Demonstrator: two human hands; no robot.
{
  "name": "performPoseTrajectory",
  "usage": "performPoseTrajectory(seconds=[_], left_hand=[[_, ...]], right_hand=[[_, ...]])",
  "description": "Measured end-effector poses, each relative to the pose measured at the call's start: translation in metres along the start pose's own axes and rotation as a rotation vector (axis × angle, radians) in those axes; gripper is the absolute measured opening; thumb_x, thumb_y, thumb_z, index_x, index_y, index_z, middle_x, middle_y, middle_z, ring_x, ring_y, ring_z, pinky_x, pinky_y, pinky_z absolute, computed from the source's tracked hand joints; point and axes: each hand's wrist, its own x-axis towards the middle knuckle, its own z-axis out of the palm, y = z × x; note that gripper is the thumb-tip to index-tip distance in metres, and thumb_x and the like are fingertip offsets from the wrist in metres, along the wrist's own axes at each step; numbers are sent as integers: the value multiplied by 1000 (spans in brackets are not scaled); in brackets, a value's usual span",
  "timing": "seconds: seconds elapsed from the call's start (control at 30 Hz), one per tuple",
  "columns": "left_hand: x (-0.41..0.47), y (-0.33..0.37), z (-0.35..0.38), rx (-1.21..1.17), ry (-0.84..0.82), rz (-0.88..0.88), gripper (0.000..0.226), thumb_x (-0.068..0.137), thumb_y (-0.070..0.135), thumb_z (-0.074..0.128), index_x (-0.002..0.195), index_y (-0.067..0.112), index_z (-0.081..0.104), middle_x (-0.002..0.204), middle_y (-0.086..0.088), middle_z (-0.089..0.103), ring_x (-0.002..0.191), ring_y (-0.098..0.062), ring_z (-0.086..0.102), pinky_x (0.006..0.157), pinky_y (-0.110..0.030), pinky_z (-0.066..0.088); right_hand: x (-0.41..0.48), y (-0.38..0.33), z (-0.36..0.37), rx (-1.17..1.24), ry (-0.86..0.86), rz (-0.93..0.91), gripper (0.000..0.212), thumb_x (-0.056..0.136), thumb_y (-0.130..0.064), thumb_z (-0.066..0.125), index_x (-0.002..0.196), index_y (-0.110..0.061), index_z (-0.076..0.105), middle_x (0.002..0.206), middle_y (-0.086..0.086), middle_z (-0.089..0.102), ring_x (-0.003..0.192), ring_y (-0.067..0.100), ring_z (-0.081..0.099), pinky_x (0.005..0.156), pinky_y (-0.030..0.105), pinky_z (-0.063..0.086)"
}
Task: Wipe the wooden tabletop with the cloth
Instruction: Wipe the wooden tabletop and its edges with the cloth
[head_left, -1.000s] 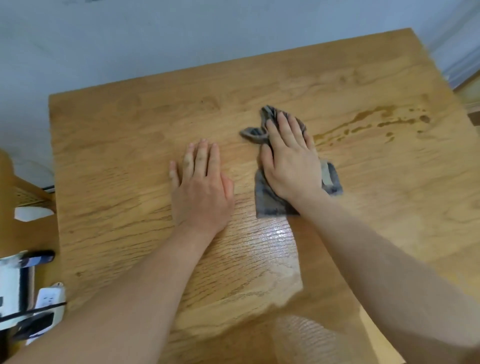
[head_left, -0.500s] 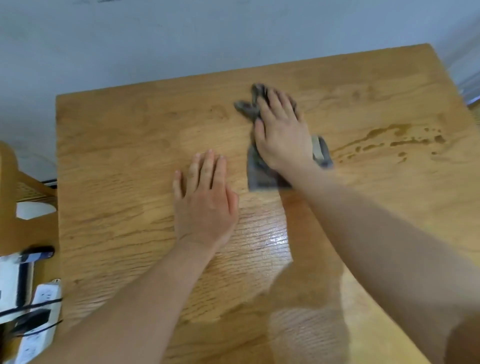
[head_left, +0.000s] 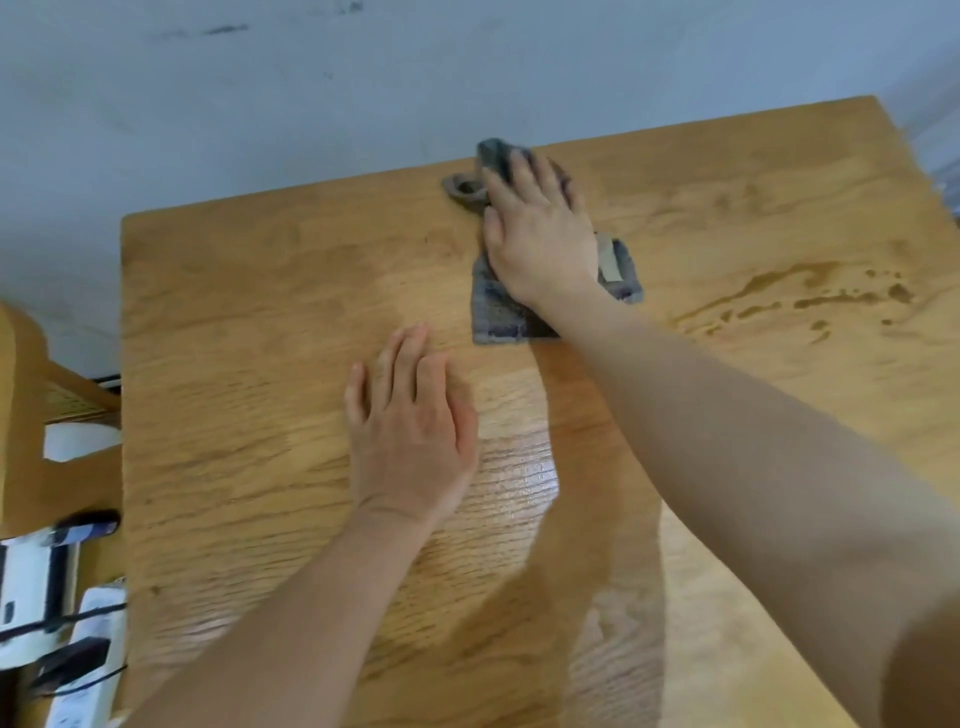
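Observation:
A grey cloth (head_left: 496, 317) lies on the wooden tabletop (head_left: 249, 322), reaching the table's far edge, where its tip laps against the wall. My right hand (head_left: 537, 234) lies flat on the cloth, palm down, fingers stretched toward the wall, and covers most of it. My left hand (head_left: 410, 426) rests flat and empty on the bare wood nearer me, left of the cloth and apart from it. A streak of spilled liquid drops (head_left: 795, 296) sits on the wood to the right of the cloth. A wet sheen (head_left: 514, 483) shows beside my left hand.
A pale wall (head_left: 311, 93) runs along the table's far edge. A wooden chair (head_left: 31, 415) stands off the left edge. Below it on the floor are a white power strip (head_left: 88, 670) with cables and a white device (head_left: 26, 582).
My right hand has pushed the cloth away from me, from mid-table up to the far edge at the wall. My left hand has stayed flat on the wood.

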Motion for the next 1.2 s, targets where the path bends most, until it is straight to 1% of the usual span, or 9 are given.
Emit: performPoseTrajectory(seconds=[0.1, 0.2, 0.3, 0.43, 0.63, 0.77, 0.9, 1.1, 1.2], left_hand=[[-3, 0, -1, -15, 22, -14, 37, 91, 30, 33, 124, 18, 45, 147, -1, 40, 140, -20, 29, 114, -48, 19], [-4, -1, -3, -24, 41, -2, 37, 90, 28, 33, 123, 18, 45, 144, -3, 43, 136, -23, 34, 114, -48, 21], [-2, 0, -2, 5, 47, -4, 40, 88, 30, 32, 123, 18, 47, 145, -3, 41, 137, -22, 31, 114, -49, 20], [0, 1, -1, 23, 60, 11, 37, 88, 27, 34, 121, 17, 49, 144, -4, 43, 135, -23, 32, 110, -51, 26], [-5, 1, 0, 19, 71, 7, 36, 88, 23, 41, 122, 15, 50, 143, -6, 44, 135, -26, 34, 109, -51, 26], [-6, 3, 2, 39, 74, 12, 34, 88, 19, 44, 121, 14, 50, 144, -8, 44, 135, -28, 34, 112, -51, 23], [-5, 4, 1, 67, 84, 22, 35, 88, 20, 41, 122, 12, 49, 143, -10, 43, 134, -30, 34, 112, -52, 23], [-8, 4, 2, 60, 116, 50, 35, 85, 18, 43, 119, 12, 48, 139, -10, 45, 131, -32, 37, 108, -54, 26], [-7, 2, 3, 42, 125, 70, 34, 85, 15, 46, 118, 11, 47, 138, -13, 46, 130, -35, 38, 107, -57, 27]], right_hand=[[-32, -30, 5, 27, -74, -338, 48, 99, -37, 31, 145, -28, 42, 159, 2, 28, 148, 21, 18, 116, 47, 16], [-100, -12, 0, 47, -105, -416, 49, 99, -40, 30, 144, -26, 45, 156, 0, 33, 146, 19, 24, 117, 44, 19], [-113, 29, -5, 37, -57, -295, 49, 99, -37, 33, 145, -24, 44, 156, 0, 34, 146, 19, 25, 118, 44, 21], [-60, 23, -7, 32, 5, 107, 52, 100, -34, 28, 151, -21, 31, 161, 3, 20, 149, 20, 11, 120, 46, 11], [-179, 13, -5, 48, -3, -70, 49, 99, -33, 34, 145, -19, 44, 156, 3, 34, 146, 20, 26, 118, 46, 22], [-221, 69, -19, 18, 60, 255, 53, 98, -36, 27, 145, -17, 43, 156, 3, 32, 147, 20, 23, 118, 46, 21], [-199, 37, -11, 35, 101, 541, 56, 98, -37, 27, 151, -20, 31, 161, 2, 20, 149, 20, 10, 121, 44, 9], [-196, -22, 4, 92, 56, 117, 50, 100, -36, 30, 145, -21, 44, 156, 1, 33, 146, 19, 24, 119, 46, 19], [-247, 24, -4, 30, 116, 291, 49, 101, -36, 29, 144, -21, 45, 155, -1, 34, 146, 17, 25, 118, 44, 20]])
